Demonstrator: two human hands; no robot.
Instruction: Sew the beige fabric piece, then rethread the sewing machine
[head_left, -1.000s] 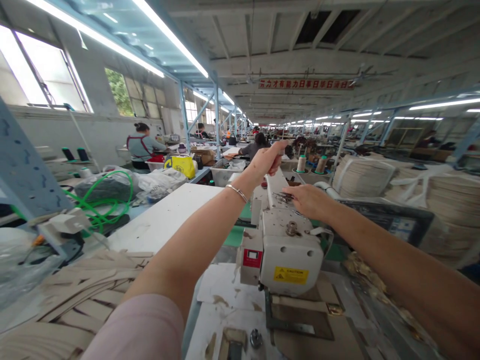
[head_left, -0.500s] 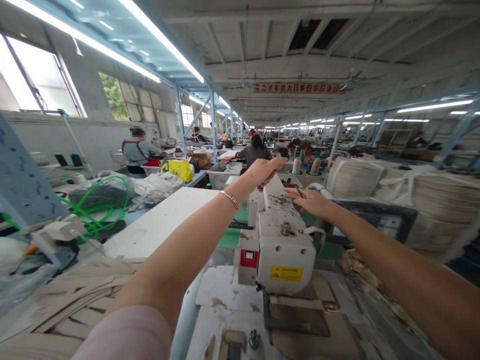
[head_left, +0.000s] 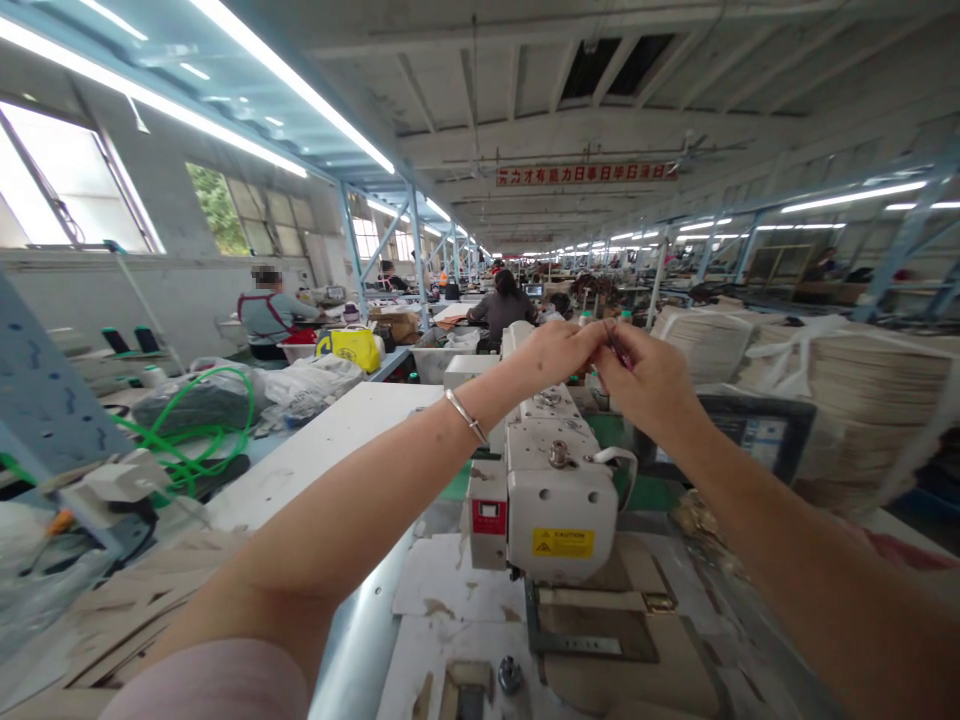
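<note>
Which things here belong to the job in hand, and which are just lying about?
Likely in use:
left hand and right hand, meeting above
sewing machine
clamp frame
beige panel

Likely lying about:
yellow bag
green hose

A sewing factory: sewing machine [head_left: 562, 505], thread cones [head_left: 146, 340], co-workers [head_left: 508, 308], strip lights [head_left: 300, 85].

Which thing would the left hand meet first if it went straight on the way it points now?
Probably the right hand: the left hand points towards it, and the two meet in the picture. Whether they truly touch is unclear from this view.
</note>
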